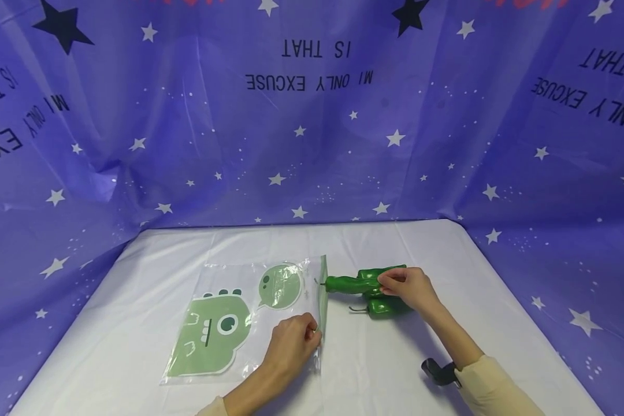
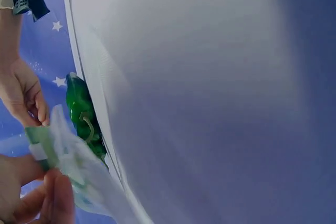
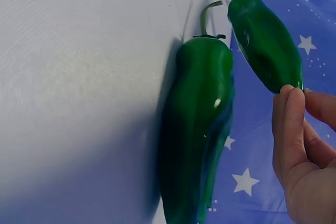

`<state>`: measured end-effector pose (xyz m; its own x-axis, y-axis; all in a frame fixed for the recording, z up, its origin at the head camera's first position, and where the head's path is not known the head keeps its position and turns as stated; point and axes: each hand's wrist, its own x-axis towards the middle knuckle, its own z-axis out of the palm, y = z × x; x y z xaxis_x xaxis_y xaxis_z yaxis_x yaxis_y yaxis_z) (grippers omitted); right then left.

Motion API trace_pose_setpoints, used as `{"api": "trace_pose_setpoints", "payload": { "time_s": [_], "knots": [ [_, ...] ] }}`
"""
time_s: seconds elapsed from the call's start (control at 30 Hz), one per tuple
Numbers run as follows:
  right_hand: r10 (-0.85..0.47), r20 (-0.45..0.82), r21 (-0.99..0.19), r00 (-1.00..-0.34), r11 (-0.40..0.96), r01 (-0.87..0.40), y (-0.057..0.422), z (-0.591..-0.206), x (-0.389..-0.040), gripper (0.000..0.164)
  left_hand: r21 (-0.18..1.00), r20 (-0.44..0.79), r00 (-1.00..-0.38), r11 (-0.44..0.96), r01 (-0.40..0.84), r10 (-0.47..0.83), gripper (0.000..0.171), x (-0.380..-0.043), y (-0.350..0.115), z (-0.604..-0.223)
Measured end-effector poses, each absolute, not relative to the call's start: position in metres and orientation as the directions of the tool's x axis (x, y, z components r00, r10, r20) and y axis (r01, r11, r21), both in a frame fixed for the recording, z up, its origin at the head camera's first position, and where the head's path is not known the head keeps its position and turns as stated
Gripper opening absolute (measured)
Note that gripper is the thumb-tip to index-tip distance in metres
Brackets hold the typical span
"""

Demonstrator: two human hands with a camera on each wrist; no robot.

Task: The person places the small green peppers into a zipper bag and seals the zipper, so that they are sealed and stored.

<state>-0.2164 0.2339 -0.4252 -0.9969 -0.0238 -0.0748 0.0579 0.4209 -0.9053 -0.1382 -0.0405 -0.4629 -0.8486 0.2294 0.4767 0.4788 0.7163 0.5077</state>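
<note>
My right hand (image 1: pixel 413 289) pinches one end of a green pepper (image 1: pixel 349 285), whose stem end points left at the mouth of a clear bag (image 1: pixel 286 315). The right wrist view shows this pepper (image 3: pixel 265 43) held between thumb and fingertips. Below it lie more green peppers (image 1: pixel 387 306) on the table; a large one (image 3: pixel 197 103) with a curved stem fills the middle of the right wrist view. The bag has a green edge strip and green monster prints. My left hand (image 1: pixel 293 341) pinches the bag's green edge (image 2: pixel 42 145) near its front corner.
A white cloth (image 1: pixel 239 242) covers the table. Purple curtains (image 1: pixel 312 144) with stars and lettering hang behind it and at both sides. A black device (image 1: pixel 439 371) sits at the right wrist.
</note>
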Motion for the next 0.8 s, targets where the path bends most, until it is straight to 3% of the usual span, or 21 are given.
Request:
{"api": "trace_pose_setpoints", "payload": {
  "time_s": [0.2,0.47,0.8],
  "knots": [
    [0.005,-0.042,-0.865,-0.999,0.500,0.039,0.229,-0.431,-0.220,0.022,0.596,0.494,-0.854,0.652,0.469,0.163,0.014,-0.140,-0.043,-0.461],
    [-0.077,0.146,-0.783,-0.986,0.600,-0.163,0.219,-0.430,-0.226,0.015,0.600,0.534,-0.825,0.604,0.525,0.186,0.016,-0.142,-0.043,-0.462],
    [-0.033,0.086,-0.754,-0.996,0.651,-0.087,0.211,-0.442,-0.235,0.014,0.599,0.527,-0.822,0.592,0.540,0.217,0.014,-0.138,-0.043,-0.460]
  ]
}}
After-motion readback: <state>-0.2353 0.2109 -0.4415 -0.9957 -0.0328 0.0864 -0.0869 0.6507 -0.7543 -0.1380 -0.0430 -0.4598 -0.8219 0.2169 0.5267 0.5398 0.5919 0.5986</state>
